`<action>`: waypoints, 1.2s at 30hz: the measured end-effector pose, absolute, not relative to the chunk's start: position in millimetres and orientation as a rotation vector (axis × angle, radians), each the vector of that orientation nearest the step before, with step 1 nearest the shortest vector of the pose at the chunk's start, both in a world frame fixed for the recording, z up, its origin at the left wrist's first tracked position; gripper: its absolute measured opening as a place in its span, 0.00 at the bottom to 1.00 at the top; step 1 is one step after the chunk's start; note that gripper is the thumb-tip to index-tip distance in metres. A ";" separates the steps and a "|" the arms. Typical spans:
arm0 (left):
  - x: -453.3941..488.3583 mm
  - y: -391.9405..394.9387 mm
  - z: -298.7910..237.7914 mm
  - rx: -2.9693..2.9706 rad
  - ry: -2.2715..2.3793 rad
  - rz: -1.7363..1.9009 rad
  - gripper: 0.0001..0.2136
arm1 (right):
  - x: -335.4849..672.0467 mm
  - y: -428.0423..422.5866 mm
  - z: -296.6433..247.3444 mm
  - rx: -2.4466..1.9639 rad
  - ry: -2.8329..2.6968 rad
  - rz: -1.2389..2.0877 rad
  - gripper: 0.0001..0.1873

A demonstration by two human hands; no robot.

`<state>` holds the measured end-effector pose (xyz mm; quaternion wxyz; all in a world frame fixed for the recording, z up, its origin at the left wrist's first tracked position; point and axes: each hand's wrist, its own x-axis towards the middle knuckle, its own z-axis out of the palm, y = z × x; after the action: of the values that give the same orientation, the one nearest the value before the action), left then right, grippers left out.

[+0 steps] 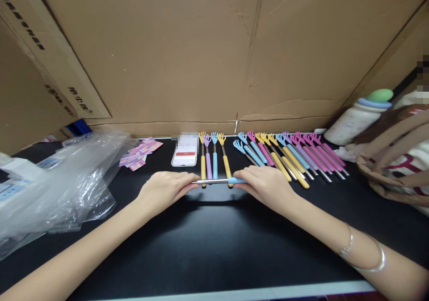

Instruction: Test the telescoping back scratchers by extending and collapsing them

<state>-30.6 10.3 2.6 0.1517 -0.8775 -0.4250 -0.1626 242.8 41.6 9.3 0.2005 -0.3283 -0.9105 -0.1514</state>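
Note:
Between my two hands a back scratcher (pixel 214 181) lies level above the black table. My left hand (pixel 169 187) pinches the end of its metal rod, while my right hand (pixel 263 184) grips its blue handle; the scratcher's claw is not visible. Just beyond the rod, several back scratchers (pixel 215 164) with yellow, purple and blue handles lie side by side, claws pointing away from me. Past my right hand spreads a larger row of back scratchers (pixel 300 158) in blue, pink, yellow and purple.
Clear plastic bags (pixel 77 184) are heaped on the left of the black table (pixel 208 252). Small pink and purple cards (pixel 140 152) and a phone (pixel 184 151) lie farther back. A white bottle (pixel 357 120) and a brown-and-white bag (pixel 395 167) stand right. Cardboard (pixel 187 55) walls the back.

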 end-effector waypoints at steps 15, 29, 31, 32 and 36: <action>-29.5 9.1 7.6 -2.237 -0.777 -0.473 0.08 | 238.0 38.1 16.4 -1.088 -2.614 0.933 0.22; -25.4 4.7 8.3 -2.798 -1.413 -0.387 0.13 | 239.6 34.3 4.4 -0.861 -2.556 -0.546 0.19; -25.7 4.4 7.5 -2.752 -1.383 -0.406 0.13 | 239.3 34.1 4.8 -0.855 -2.545 -0.555 0.19; -25.9 4.2 6.8 -2.704 -1.354 -0.419 0.14 | 239.0 33.8 4.8 -0.869 -2.544 -0.535 0.20; -26.3 3.5 4.8 -2.444 -1.149 -0.482 0.15 | 237.8 33.4 4.6 -1.018 -2.609 -0.236 0.19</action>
<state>-26.3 3.5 4.8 0.1979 -0.8733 -0.4106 -0.1721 237.8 33.4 4.6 0.1647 -0.3574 -0.9156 -0.0827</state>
